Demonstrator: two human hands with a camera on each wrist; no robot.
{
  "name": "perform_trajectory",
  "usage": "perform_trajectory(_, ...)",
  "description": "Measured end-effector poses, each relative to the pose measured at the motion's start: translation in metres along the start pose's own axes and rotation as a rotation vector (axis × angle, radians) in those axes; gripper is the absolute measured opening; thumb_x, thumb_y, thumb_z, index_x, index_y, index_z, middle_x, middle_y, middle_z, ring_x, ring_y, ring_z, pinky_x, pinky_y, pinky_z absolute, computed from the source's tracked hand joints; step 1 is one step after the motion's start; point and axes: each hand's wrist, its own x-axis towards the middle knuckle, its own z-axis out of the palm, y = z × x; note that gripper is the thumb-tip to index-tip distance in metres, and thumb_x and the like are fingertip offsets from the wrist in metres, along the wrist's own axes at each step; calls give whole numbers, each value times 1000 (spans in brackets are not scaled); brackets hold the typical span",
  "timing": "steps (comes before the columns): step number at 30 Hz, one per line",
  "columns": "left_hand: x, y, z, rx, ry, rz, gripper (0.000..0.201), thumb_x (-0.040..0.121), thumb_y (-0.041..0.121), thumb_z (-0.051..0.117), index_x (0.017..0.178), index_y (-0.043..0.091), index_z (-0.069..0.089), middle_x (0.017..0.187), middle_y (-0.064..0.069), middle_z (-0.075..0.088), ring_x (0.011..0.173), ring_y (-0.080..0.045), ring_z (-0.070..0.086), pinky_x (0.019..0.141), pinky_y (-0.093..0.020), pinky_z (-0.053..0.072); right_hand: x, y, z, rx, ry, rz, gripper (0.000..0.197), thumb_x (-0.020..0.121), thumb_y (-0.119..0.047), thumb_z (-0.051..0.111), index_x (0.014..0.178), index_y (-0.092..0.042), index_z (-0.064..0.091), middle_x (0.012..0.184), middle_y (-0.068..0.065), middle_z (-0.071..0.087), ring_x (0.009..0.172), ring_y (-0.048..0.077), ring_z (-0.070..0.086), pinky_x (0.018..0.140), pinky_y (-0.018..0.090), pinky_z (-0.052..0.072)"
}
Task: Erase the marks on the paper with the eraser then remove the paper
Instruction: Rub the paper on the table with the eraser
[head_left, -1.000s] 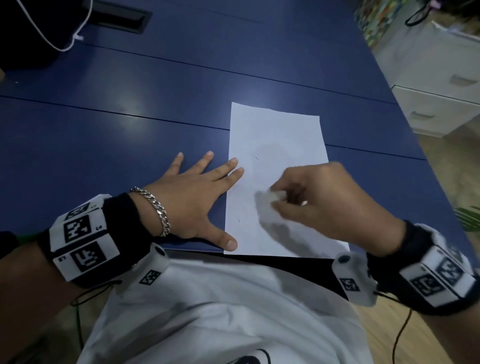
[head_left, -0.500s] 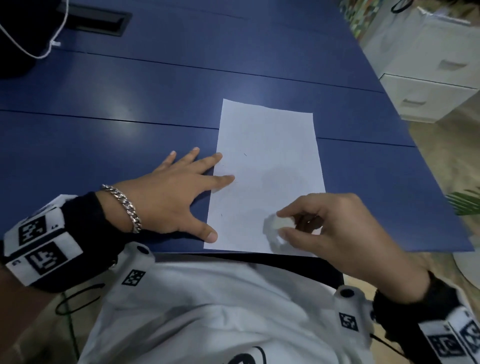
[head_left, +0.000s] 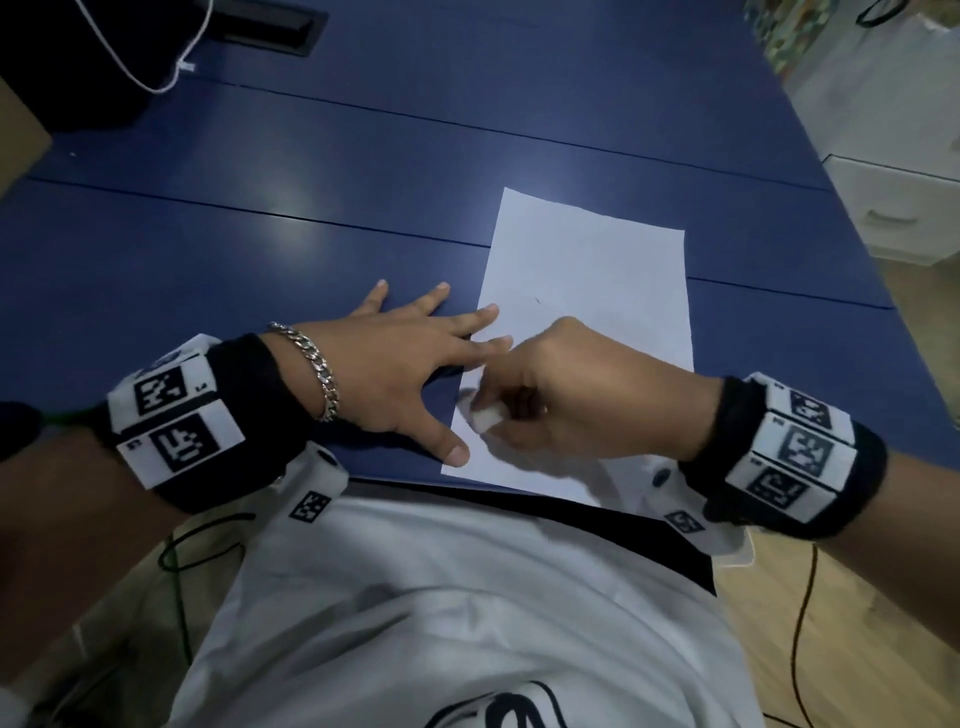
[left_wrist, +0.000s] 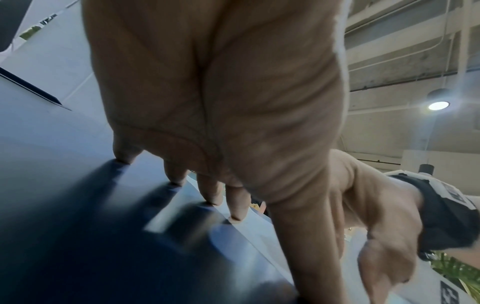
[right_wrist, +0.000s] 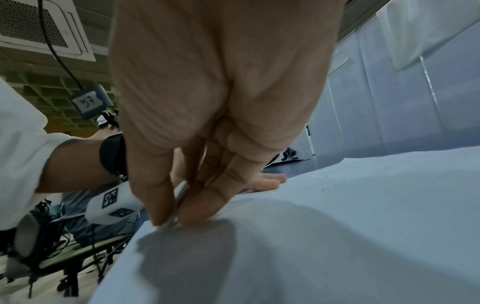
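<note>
A white sheet of paper (head_left: 587, 312) lies on the blue table (head_left: 260, 234), reaching its near edge. One small dark mark (head_left: 538, 300) shows near the sheet's middle left. My right hand (head_left: 561, 395) pinches a small white eraser (head_left: 485, 417) between thumb and fingers and presses it on the paper's lower left part; the right wrist view shows the eraser (right_wrist: 179, 197) as a thin sliver on the paper (right_wrist: 337, 226). My left hand (head_left: 410, 364) lies flat with spread fingers, two fingertips and the thumb on the paper's left edge. In the left wrist view those fingertips (left_wrist: 207, 195) press down.
A black cable slot (head_left: 270, 28) and a white cord (head_left: 171, 67) sit at the table's far left. White drawer units (head_left: 898, 202) stand to the right of the table. My white shirt (head_left: 441, 597) is against the table's near edge.
My right hand has carried the eraser from the paper's lower middle to its lower left, close to my left thumb. The left hand has stayed flat on the paper's edge.
</note>
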Motion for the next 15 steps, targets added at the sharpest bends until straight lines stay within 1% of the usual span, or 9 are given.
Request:
perform_trajectory(2, 1, -1, 2, 4, -4, -5, 116, 68, 91, 62, 158, 58, -3, 165, 31, -22, 156, -21, -24, 119, -73, -7, -4, -3, -5, 28, -153, 6, 5, 86, -26, 81, 91, -25, 79, 69, -11, 72, 67, 9, 67, 64, 21, 52)
perform_trajectory(3, 1, -1, 3, 7, -3, -2, 116, 67, 92, 61, 158, 58, -3, 165, 30, -22, 156, -21, -24, 118, -73, -6, -2, -2, -8, 23, -191, 6, 6, 86, -27, 82, 91, -26, 79, 68, -12, 72, 68, 6, 67, 64, 19, 52)
perform_trajectory(4, 1, -1, 3, 9, -2, 5, 114, 67, 92, 61, 157, 60, -1, 165, 30, -21, 156, -21, -23, 118, -74, -6, 2, 1, -10, 3, -179, 0, 7, 85, -27, 82, 91, -26, 79, 68, -12, 72, 68, 4, 67, 63, 15, 50)
perform_trajectory(6, 0, -1, 2, -3, 7, 18, 103, 67, 90, 64, 152, 65, 11, 166, 30, -20, 156, -21, -22, 118, -75, -5, 12, 7, -12, -37, -75, -20, 11, 83, -25, 79, 94, -26, 79, 69, -12, 72, 65, 1, 63, 63, 11, 46)
perform_trajectory(8, 0, 0, 1, -10, 4, 18, 101, 67, 89, 64, 151, 65, 14, 165, 31, -20, 156, -21, -22, 117, -75, -5, 14, 8, -9, -47, -6, -25, 12, 83, -25, 77, 95, -26, 79, 70, -12, 71, 63, 2, 61, 63, 13, 46)
perform_trajectory(9, 1, -1, 2, 1, 0, 14, 105, 67, 90, 63, 153, 64, 9, 165, 30, -21, 156, -21, -23, 117, -75, -5, 10, 7, -8, -36, -22, -23, 10, 83, -25, 78, 94, -25, 78, 69, -11, 71, 64, 5, 63, 63, 15, 47)
perform_trajectory(12, 2, -2, 4, 27, -4, -2, 116, 67, 93, 59, 157, 58, -5, 165, 30, -23, 156, -22, -24, 117, -76, -4, 0, 1, -12, -1, -233, 11, 13, 85, -32, 83, 97, -29, 80, 71, -10, 73, 71, 7, 68, 66, 18, 52)
perform_trajectory(13, 2, -1, 4, 26, -4, -1, 116, 67, 93, 59, 157, 59, -6, 165, 30, -23, 156, -22, -24, 117, -76, -4, 1, 1, -14, -3, -257, 17, 14, 85, -34, 83, 98, -31, 80, 71, -10, 74, 71, 6, 68, 67, 18, 53)
perform_trajectory(15, 2, -1, 2, 1, -6, 11, 109, 67, 92, 61, 153, 66, -1, 165, 29, -22, 156, -21, -24, 117, -75, -5, 9, 4, -14, -15, -176, 4, 13, 84, -32, 84, 96, -31, 79, 71, -11, 73, 68, 2, 66, 65, 15, 50)
